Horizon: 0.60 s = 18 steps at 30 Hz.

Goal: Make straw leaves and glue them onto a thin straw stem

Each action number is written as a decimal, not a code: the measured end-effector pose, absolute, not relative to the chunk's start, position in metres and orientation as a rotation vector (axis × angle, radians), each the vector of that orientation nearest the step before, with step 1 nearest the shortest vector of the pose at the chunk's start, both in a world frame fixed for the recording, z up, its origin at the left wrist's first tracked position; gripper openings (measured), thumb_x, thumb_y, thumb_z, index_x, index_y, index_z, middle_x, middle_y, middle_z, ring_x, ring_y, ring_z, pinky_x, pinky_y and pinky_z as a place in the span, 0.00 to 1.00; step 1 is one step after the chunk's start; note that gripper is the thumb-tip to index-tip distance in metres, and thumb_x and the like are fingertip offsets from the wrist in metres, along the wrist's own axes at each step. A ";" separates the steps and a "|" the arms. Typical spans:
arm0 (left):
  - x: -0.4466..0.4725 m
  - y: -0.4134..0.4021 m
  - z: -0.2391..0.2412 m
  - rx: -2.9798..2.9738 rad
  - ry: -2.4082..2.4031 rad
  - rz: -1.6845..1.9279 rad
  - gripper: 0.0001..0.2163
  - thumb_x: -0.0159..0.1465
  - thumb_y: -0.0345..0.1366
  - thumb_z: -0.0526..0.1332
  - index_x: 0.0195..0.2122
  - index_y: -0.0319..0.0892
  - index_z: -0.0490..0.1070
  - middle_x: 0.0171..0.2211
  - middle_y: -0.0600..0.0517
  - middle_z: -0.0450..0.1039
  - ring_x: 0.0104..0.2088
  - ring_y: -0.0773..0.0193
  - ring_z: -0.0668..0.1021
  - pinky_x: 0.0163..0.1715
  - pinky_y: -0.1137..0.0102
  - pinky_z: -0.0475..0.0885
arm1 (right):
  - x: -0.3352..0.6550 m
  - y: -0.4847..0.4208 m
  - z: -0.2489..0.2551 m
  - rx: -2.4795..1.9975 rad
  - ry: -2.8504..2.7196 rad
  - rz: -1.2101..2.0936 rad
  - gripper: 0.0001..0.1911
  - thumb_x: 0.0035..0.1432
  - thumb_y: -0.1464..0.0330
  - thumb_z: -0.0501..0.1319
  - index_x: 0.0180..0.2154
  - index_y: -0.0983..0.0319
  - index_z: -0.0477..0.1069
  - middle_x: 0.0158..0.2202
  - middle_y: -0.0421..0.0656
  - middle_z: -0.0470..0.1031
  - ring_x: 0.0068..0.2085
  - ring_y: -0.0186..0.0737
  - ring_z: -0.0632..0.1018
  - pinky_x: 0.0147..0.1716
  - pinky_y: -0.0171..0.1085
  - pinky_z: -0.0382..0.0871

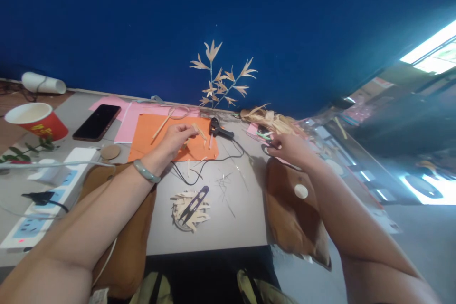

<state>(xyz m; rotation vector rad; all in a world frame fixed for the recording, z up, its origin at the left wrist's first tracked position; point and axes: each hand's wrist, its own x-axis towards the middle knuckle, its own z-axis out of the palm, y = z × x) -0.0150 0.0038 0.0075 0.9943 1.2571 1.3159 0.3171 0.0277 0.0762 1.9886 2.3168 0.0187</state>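
Pinching one thin, pale straw strip (199, 130) between thumb and fingertips, my left hand (178, 137) hovers over one flat orange paper sheet (167, 149). A smooth greenish bangle (146, 171) circles that wrist. My right hand (289, 148) reaches to the far right, at a loose heap of dry husks (272, 121). Its fingers are curled, and I cannot tell whether they grip anything.

Between my two hands lies one black glue gun (219, 129), its cord (206, 164) looping across the grey table (235, 228). Nearer me, one pair of dark thread snips (195, 201) rests on a small round dish of cut straw leaves (190, 218).

At least two pink sheets (137, 116) show behind the orange one, with one slim wooden stick (162, 126) across them. Farther left sit one dark phone (97, 122), one red paper cup (35, 119) and one white power strip (42, 199). One brown pouch (294, 213) lies beneath my right forearm. One stiff straw sprig (223, 78) stands against the blue wall (142, 23).
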 end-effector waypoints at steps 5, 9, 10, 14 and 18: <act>-0.011 0.003 0.011 0.943 1.190 1.339 0.07 0.47 0.38 0.67 0.21 0.40 0.73 0.22 0.51 0.75 0.26 0.68 0.74 0.28 0.72 0.62 | 0.292 0.001 0.062 1.926 2.674 -0.769 0.20 0.46 0.51 0.64 0.27 0.60 0.63 0.23 0.37 0.66 0.25 0.33 0.65 0.26 0.33 0.55; -0.011 0.004 0.010 0.936 1.119 1.398 0.07 0.47 0.38 0.67 0.21 0.40 0.72 0.21 0.52 0.75 0.25 0.68 0.74 0.30 0.72 0.64 | 0.261 -0.005 0.038 1.629 2.651 -1.227 0.24 0.44 0.48 0.64 0.27 0.60 0.60 0.23 0.36 0.62 0.25 0.32 0.63 0.25 0.33 0.54; -0.011 0.005 0.010 0.935 1.104 1.413 0.07 0.47 0.38 0.67 0.21 0.40 0.72 0.21 0.52 0.75 0.25 0.68 0.75 0.31 0.72 0.64 | 0.254 -0.004 0.035 1.577 2.633 -1.293 0.25 0.45 0.47 0.64 0.27 0.60 0.60 0.23 0.36 0.62 0.26 0.32 0.63 0.25 0.33 0.54; -0.011 0.005 0.010 0.929 1.097 1.441 0.07 0.47 0.37 0.66 0.21 0.40 0.72 0.21 0.52 0.76 0.25 0.68 0.76 0.31 0.72 0.66 | 0.234 -0.001 0.032 1.447 2.609 -1.367 0.26 0.46 0.44 0.62 0.27 0.60 0.59 0.24 0.35 0.60 0.26 0.32 0.61 0.26 0.33 0.54; -0.011 0.006 0.008 0.948 1.080 1.460 0.07 0.47 0.38 0.65 0.21 0.40 0.71 0.20 0.52 0.75 0.24 0.68 0.76 0.31 0.71 0.66 | 0.220 0.000 0.032 1.448 2.607 -1.371 0.27 0.46 0.43 0.62 0.27 0.60 0.58 0.24 0.35 0.58 0.26 0.31 0.60 0.26 0.33 0.52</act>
